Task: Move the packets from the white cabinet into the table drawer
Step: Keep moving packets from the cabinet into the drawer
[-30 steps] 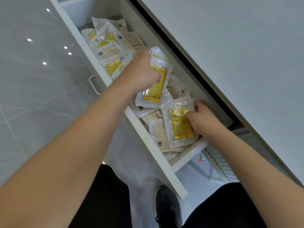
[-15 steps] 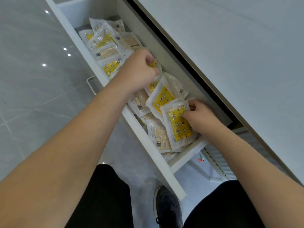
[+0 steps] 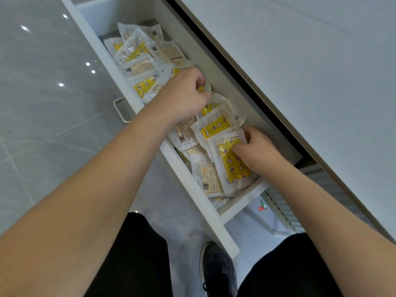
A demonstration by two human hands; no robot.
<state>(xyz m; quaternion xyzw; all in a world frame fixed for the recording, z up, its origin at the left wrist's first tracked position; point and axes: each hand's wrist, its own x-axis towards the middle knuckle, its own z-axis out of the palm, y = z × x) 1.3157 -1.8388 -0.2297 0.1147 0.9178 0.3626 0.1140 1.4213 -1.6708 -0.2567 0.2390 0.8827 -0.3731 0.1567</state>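
The white table drawer (image 3: 205, 211) is pulled open and holds several clear packets with yellow or beige contents. My left hand (image 3: 182, 95) reaches into the drawer's middle, its curled fingers pinching the edge of a yellow packet (image 3: 201, 88) that is mostly hidden under the hand. My right hand (image 3: 257, 151) grips a yellow star-patterned packet (image 3: 233, 166) lying on top of the pile at the near end. Another yellow packet (image 3: 215, 126) lies between the two hands. The white cabinet is out of view.
The white table top (image 3: 300, 61) overhangs the drawer on the right. A metal handle (image 3: 120, 110) juts from the drawer front toward the glossy grey floor (image 3: 42, 93). My dark shoe (image 3: 216, 271) stands beneath the drawer's near corner.
My left hand has lowered the raised yellow packet into the drawer and moved farther along the pile. My right hand has kept its grip on the near yellow packet.
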